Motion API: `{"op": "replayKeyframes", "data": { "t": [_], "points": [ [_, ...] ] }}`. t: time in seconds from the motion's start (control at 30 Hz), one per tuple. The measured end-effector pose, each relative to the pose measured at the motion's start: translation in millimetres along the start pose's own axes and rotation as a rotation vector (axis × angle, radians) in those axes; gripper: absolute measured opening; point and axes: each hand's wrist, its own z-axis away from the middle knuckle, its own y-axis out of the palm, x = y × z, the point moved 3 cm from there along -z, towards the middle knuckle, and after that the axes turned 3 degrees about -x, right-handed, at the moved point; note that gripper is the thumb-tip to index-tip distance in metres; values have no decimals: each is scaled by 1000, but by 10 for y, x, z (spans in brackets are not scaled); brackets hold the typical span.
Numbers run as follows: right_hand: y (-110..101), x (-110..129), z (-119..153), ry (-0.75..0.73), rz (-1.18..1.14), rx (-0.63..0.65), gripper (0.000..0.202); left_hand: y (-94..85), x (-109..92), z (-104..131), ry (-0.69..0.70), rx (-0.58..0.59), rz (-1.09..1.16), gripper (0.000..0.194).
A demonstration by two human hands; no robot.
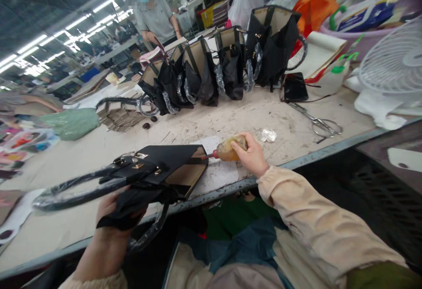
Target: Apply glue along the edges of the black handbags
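Bag point(178, 155) lies tilted on its side at the near edge of the table point(250, 117), its mouth turned to the right and its right end over a white sheet point(227, 175). The left hand point(104, 205) clasps its near, left part; most of the fingers are hidden by black material, so how tightly they close cannot be told. The right hand point(252, 155) is curled around a bottle point(227, 148), thumb on top, with the red nozzle point(216, 153) aimed left at the rim of the mouth. Whether the tip touches the rim or sits just off it is unclear.

The step in hand looks like applying something, perhaps glue, along that rim; no liquid can be made out on it. The next move seems to call for a light, even squeeze and a steady tip following the edge, with the left hand bracing the mouth. Too hard a squeeze could smear the black outside. Farther off, a row of similar bags point(201, 69) stands on the table.
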Motion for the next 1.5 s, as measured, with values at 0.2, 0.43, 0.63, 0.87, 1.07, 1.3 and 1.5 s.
{"op": "replayKeyframes", "data": {
  "t": [0.2,0.43,0.63,0.87,1.07,1.3,1.5],
  "points": [
    [2,99,155,-4,-33,67,25,183,-300,296,-3,20,-46,28],
    [95,65,207,14,-48,98,25,314,-435,299,-31,-13,-121,26],
    [187,-26,192,38,-9,142,26,495,-517,258,-64,-22,-243,24],
    [196,-82,169,61,-25,148,24,495,-576,156,-73,-30,-295,22],
    [230,-36,169,71,-26,189,20,522,-610,47,-89,-30,-272,18],
    [226,-36,143,32,-12,194,21,550,-652,-10,-88,-52,-277,19],
    [196,-34,110,-4,19,189,21,702,-698,-139,-118,-62,-319,18]
  ]
}}
